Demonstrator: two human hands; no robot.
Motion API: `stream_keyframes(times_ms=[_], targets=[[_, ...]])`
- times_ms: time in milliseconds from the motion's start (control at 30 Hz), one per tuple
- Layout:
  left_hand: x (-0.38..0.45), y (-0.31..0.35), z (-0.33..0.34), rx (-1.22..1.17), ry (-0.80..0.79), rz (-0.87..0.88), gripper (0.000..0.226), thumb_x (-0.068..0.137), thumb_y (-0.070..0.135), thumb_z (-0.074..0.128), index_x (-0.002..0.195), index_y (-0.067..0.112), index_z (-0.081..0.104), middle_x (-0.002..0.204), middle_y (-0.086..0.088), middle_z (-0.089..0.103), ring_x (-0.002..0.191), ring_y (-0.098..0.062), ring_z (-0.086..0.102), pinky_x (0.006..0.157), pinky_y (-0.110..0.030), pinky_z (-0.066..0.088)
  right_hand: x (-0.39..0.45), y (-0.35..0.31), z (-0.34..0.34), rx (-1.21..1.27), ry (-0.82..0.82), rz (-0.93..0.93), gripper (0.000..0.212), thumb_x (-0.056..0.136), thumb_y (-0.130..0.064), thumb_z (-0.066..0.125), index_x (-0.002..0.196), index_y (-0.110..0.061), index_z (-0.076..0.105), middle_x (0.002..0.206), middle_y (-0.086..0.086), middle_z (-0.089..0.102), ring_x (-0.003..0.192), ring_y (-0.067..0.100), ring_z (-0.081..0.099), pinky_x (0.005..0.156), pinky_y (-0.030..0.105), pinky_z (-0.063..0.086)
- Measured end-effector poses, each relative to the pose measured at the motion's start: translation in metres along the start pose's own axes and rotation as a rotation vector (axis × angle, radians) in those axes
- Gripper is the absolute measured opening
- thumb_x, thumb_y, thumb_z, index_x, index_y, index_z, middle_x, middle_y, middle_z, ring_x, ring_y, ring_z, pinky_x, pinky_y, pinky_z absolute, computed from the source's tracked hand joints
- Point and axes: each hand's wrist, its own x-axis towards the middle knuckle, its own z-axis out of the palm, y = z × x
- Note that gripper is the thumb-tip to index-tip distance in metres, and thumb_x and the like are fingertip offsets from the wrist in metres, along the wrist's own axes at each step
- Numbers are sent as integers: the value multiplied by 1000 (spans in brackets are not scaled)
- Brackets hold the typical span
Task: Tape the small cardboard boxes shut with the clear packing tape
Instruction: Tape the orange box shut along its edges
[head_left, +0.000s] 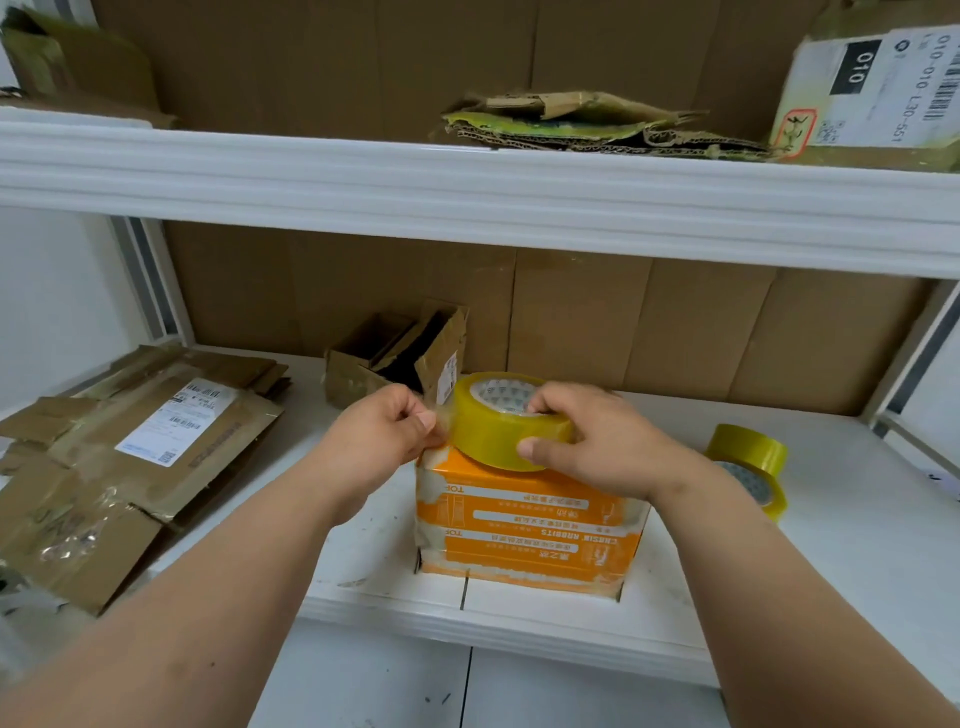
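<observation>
An orange printed cardboard box (524, 525) stands on the white shelf (857, 545) near its front edge. A yellowish roll of packing tape (493, 431) rests on the box's top. My right hand (587, 436) grips the roll, thumb on its outer face and fingers over the core. My left hand (387, 434) pinches the loose tape end at the roll's left side, over the box's top left corner. A short clear strip stretches between my fingers and the roll.
A second tape roll (753, 467) stands on edge to the right. Flattened cartons with labels (130, 457) pile up at the left. A small open brown box (400, 358) sits behind. The upper shelf (467, 176) carries torn cardboard (582, 124) and a labelled carton (878, 93).
</observation>
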Motion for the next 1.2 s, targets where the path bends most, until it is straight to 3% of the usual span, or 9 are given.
stream_keyframes(times_ms=[167, 267, 367, 500, 600, 767, 933, 1033, 1200], targets=[[4, 3, 2, -39, 11, -27, 15, 104, 18, 45, 98, 12, 56, 97, -6, 75, 94, -18, 72, 86, -31, 56, 5, 9, -17, 104, 74, 16, 34, 82, -58, 68, 90, -26, 58, 88, -11, 63, 88, 10, 59, 75, 31, 42], [5, 7, 2, -143, 44, -113, 13, 104, 15, 45, 102, 8, 56, 98, -10, 74, 93, -20, 73, 81, -30, 57, 1, 18, -33, 100, 165, 22, 34, 80, -58, 69, 88, -25, 66, 85, -8, 66, 84, 11, 60, 86, 36, 42], [9, 14, 1, -154, 25, -177, 4, 100, 9, 52, 100, 6, 54, 100, -14, 74, 95, -24, 73, 88, -36, 57, -7, 29, -43, 132, 34, 72, 40, 72, -64, 66, 85, -26, 69, 77, -10, 64, 77, 7, 56, 89, 40, 35], [8, 20, 0, -251, 12, -209, 12, 99, 3, 49, 90, 9, 50, 99, -19, 74, 91, -26, 74, 88, -37, 56, -17, 39, -39, 132, -62, 105, 25, 70, -56, 58, 86, -36, 63, 88, -16, 65, 92, 5, 56, 106, 50, 31], [7, 18, 1, -189, 9, -193, 12, 100, 5, 49, 89, 11, 50, 100, -18, 74, 91, -25, 74, 88, -38, 56, -24, 44, -34, 87, -15, 77, 12, 91, -47, 62, 86, -38, 56, 85, -20, 59, 82, -2, 51, 105, 44, 30], [7, 17, 5, -183, 52, -213, 14, 101, 5, 48, 88, 11, 52, 105, -19, 72, 96, -26, 72, 88, -36, 57, -31, 47, -39, 148, 215, 89, 29, 86, -61, 62, 83, -32, 63, 78, -21, 63, 79, 0, 56, 101, 49, 37], [9, 24, 8, -157, 49, -252, 14, 101, 8, 49, 112, 2, 56, 105, -17, 71, 92, -22, 72, 70, -25, 57, -37, 53, -53, 105, 257, 227, 43, 74, -68, 65, 77, -26, 66, 71, -9, 62, 75, 12, 57, 70, 33, 45], [8, 25, 7, -211, 66, -285, 8, 100, 4, 50, 106, 4, 55, 103, -18, 72, 92, -24, 72, 79, -31, 58, -43, 54, -54, 271, 218, 213, 47, 74, -73, 66, 69, -26, 66, 63, -14, 59, 69, 10, 53, 64, 31, 38], [10, 20, 6, -260, 99, -307, 11, 96, 0, 54, 92, 10, 53, 105, -20, 72, 93, -26, 73, 92, -40, 56, -56, 66, -46, 363, -7, 199, 19, 73, -44, 67, 81, -29, 76, 87, -3, 74, 94, 20, 65, 93, 38, 49]])
